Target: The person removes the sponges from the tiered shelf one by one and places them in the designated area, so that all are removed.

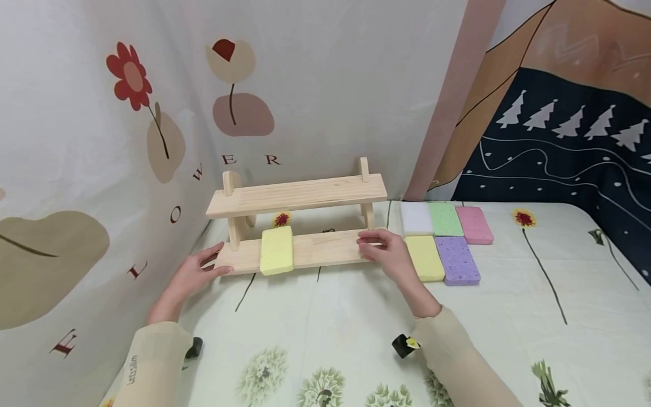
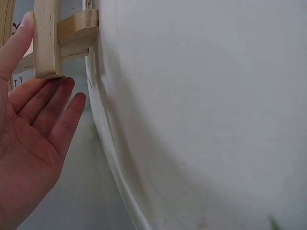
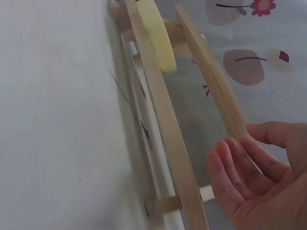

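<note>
A two-tier wooden shelf stands at the back of the cloth-covered table. On its lower board lies a yellow sponge, toward the left, reaching over the front edge. My left hand holds the left end of the lower board, thumb at the front edge and fingers at the end. In the left wrist view, that thumb touches the board's side. My right hand is over the lower board's right end, its fingers loosely bent and holding nothing. The right wrist view shows those fingers beside the shelf's boards.
Right of the shelf, flat sponges lie side by side: white, green, pink, a second yellow one and purple. A printed curtain hangs close behind the shelf and along the left.
</note>
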The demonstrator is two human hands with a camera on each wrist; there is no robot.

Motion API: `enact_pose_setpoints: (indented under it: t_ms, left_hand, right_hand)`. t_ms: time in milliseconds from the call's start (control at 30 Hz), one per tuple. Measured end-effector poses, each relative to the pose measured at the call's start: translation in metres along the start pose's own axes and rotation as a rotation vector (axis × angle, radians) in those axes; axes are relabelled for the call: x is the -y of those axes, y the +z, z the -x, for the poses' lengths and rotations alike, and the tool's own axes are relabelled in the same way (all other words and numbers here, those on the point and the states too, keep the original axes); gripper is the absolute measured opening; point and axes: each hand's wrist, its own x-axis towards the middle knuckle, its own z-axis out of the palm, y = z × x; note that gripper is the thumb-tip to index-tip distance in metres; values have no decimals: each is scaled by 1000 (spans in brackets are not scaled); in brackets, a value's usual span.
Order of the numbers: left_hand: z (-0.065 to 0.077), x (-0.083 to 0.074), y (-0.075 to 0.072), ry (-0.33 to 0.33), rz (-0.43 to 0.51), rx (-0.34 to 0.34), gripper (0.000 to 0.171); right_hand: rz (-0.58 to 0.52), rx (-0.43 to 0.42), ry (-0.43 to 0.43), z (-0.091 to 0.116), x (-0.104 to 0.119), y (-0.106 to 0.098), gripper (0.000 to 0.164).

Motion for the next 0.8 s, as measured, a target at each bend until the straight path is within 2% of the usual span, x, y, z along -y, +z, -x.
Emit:
enact_pose_setpoints:
  t_ms: [433,800]
  left_hand:
    - [1,-1,-1,18,-1,-7,86]
    - [0,0,0,1,7,-2,89]
  right_hand:
    - [-37,53,-31,-3,6,48,29]
    - [-91,92,-12,-3,1,79,30]
